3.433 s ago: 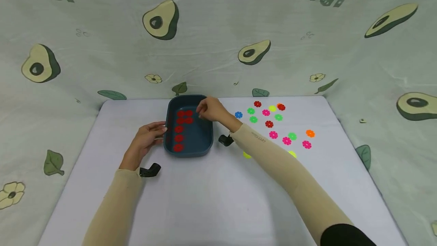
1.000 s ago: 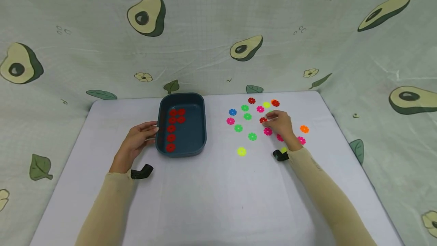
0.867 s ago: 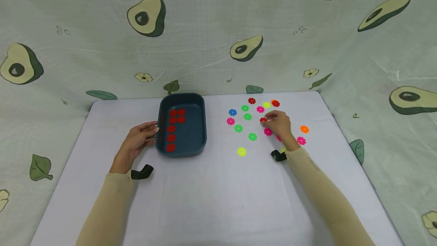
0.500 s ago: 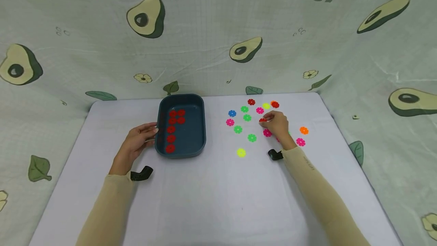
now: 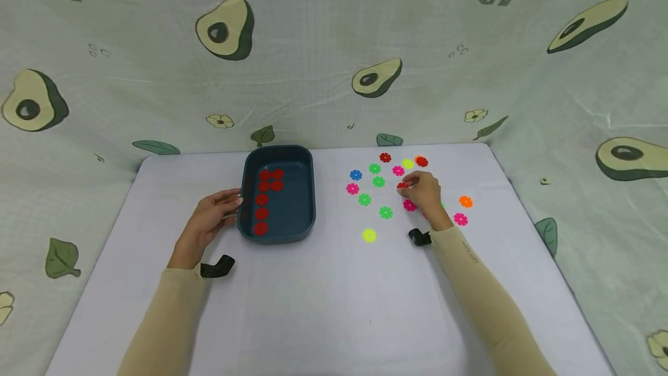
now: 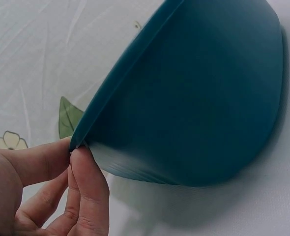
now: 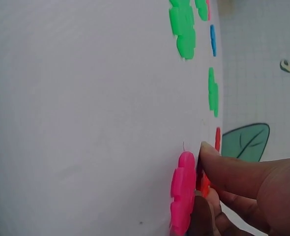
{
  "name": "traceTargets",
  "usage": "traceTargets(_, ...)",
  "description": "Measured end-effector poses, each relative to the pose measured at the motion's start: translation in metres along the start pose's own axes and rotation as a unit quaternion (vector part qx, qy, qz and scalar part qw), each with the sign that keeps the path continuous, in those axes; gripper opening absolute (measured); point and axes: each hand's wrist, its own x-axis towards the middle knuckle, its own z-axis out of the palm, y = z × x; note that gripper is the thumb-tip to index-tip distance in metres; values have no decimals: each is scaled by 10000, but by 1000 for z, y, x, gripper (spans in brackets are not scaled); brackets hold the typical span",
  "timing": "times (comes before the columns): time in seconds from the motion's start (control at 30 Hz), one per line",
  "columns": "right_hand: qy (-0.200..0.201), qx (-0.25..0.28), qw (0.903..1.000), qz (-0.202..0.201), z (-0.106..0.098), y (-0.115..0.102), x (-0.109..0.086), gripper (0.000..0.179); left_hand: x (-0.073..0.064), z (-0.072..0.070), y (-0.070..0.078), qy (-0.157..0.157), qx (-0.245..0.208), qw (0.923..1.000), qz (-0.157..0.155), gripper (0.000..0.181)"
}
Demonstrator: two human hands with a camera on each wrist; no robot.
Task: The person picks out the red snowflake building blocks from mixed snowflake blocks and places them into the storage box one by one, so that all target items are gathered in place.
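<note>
A dark blue rectangular tray [image 5: 290, 202] sits at the back of the table, left of centre. Several red flower-shaped discs [image 5: 261, 213] lie along the left half of its floor. My left hand [image 5: 206, 222] pinches the tray's rim [image 6: 116, 78] between thumb and fingers at the left side. Over the scattered discs at the right, my right hand [image 5: 424, 195] pinches a red flower-shaped disc [image 5: 402, 185] between thumb and fingertip, partly hidden by the fingers. Close to those fingers lies a pink disc [image 7: 184, 189].
Loose discs spread over the right side of the white table [image 5: 323, 306]: green [image 5: 385, 213], blue [image 5: 356, 174], yellow [image 5: 369, 235], orange [image 5: 466, 201] and two more red ones [image 5: 385, 157] at the back. A patterned cloth [image 5: 313, 45] hangs behind the table.
My right hand has gone from above the tray to the loose discs at the right, where its fingers close on a red one. The left hand stays at the tray's rim.
</note>
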Motion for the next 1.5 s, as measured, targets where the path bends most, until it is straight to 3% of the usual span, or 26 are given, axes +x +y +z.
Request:
traceTargets(0.5, -97, 299, 9995, -22, -4, 3, 0, 36, 2, 1, -2, 25, -3, 10000, -42, 57)
traceTargets(1.0, -811, 839, 9932, 66, -17, 0, -6, 34, 0, 2, 0, 86, -23, 10000, 17, 55)
traceTargets(1.5, -1560, 1806, 9711, 76, -8, -26, -28, 36, 3, -1, -1, 90, -33, 10000, -9, 55)
